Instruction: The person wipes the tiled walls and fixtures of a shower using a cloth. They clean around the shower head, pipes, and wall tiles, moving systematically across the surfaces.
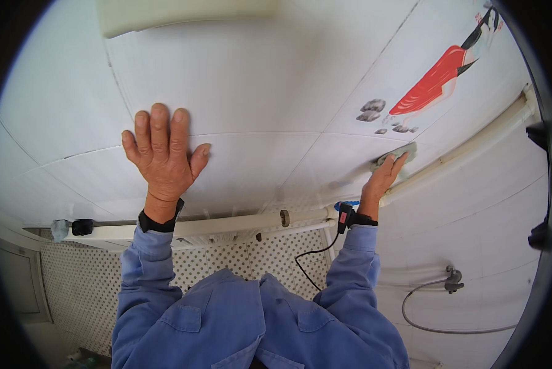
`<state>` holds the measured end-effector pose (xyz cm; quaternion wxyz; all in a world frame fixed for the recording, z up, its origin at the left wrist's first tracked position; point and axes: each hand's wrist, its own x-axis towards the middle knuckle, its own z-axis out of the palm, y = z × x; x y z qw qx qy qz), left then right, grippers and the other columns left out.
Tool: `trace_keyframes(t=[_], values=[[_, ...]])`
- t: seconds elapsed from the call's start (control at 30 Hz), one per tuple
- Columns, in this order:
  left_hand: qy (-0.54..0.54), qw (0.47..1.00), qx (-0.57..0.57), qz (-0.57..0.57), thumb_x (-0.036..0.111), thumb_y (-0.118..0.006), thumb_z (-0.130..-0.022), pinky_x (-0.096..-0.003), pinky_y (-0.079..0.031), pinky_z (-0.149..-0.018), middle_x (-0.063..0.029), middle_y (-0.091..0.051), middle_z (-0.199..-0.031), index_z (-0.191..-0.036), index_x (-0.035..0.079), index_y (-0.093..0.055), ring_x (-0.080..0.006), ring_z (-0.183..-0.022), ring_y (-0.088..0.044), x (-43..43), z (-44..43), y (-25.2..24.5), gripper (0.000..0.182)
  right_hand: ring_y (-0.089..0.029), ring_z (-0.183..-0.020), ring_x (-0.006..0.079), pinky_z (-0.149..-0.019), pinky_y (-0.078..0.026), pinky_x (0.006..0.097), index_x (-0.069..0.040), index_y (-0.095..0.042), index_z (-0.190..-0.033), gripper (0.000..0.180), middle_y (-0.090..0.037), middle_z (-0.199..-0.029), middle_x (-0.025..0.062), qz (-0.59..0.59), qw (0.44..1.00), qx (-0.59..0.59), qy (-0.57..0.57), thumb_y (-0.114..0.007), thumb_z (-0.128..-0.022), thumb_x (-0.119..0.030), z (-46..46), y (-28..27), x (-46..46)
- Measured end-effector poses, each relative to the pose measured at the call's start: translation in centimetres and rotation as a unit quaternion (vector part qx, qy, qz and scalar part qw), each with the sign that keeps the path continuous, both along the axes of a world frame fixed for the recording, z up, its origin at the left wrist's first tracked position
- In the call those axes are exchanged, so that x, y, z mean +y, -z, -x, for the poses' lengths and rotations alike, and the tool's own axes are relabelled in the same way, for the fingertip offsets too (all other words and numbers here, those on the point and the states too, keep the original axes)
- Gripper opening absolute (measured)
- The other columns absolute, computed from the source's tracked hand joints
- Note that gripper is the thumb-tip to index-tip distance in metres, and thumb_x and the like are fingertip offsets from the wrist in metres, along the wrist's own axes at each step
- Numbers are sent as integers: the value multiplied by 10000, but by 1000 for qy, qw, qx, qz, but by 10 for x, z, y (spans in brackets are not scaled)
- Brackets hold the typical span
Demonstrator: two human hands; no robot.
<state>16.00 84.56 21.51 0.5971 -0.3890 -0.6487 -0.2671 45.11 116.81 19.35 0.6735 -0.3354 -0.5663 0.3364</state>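
My left hand [163,150] lies with its palm against the white tiled wall [239,161], fingers apart and holding nothing. At the right, my right hand [385,177] presses a grey-green cloth [404,154] to the tiles, close to the corner where a cream pipe [469,143] runs. The cloth is partly hidden by my fingers. Above it, a picture of a figure in a red dress [430,85] decorates the wall. Both wrists wear black bands, and a black cable [313,252] hangs from the right one.
Below my hands a white radiator [225,226] runs along the wall, with a black object [82,226] and a pale blue cloth-like item [60,229] at its left end. A shower mixer [453,280] with a hose is on the right wall. A cream fixture [183,14] juts out above.
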Motion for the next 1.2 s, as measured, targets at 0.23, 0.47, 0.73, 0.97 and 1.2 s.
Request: trace_keyframes(t=[0.23, 0.47, 0.73, 0.97, 1.2], values=[[-8, 1000, 14, 2, 573, -486, -965, -533, -136, -1164, -216, -395, -1544, -1413, 38, -516, -410, -1449, -288, 0, 2, 1, 699, -40, -1521, 442, -1224, -61, 503, 58, -137, -1568, 656, -119, -1645, 262, -80, 972, -222, 2, -411, -1059, -251, 65, 103, -106], [-36, 998, 43, 2, 571, -434, -997, -545, -183, -1157, -255, -387, -1528, -1429, -17, -469, -428, -1426, -304, 2, 2, 0, 730, -183, -1506, 356, -1210, -170, 391, 49, -121, -1573, 670, -182, -1630, 243, 158, 986, 43, -23, -427, -1046, -232, 13, 126, -20], [-51, 997, 48, 10, 608, -404, -991, -567, -204, -1150, -282, -371, -1498, -1446, -50, -420, -422, -1375, -341, 4, 2, -2, 800, -284, -1467, 325, -1186, -210, 348, 13, -93, -1591, 692, -236, -1619, 223, 381, 904, 142, -133, -425, -1033, -227, 46, 195, -84], [-54, 997, 52, 28, 625, -395, -995, -540, -150, -1209, -206, -222, -1624, -1532, -20, -317, -385, -1499, -191, 0, 4, 1, 842, -519, -1195, 289, -1016, -428, 360, 42, -208, -1557, 659, -446, -1446, 220, 354, 921, 107, -125, -465, -985, -162, 16, 224, -45], [-59, 996, 59, 27, 561, -383, -1009, -514, -133, -1230, -213, -212, -1630, -1526, -28, -323, -364, -1519, -172, 0, 6, 1, 786, -522, -970, 225, -861, -460, 351, 49, -411, -1384, 467, -539, -1233, 143, 470, 855, 177, -128, -508, -955, -107, 48, 234, -81]])
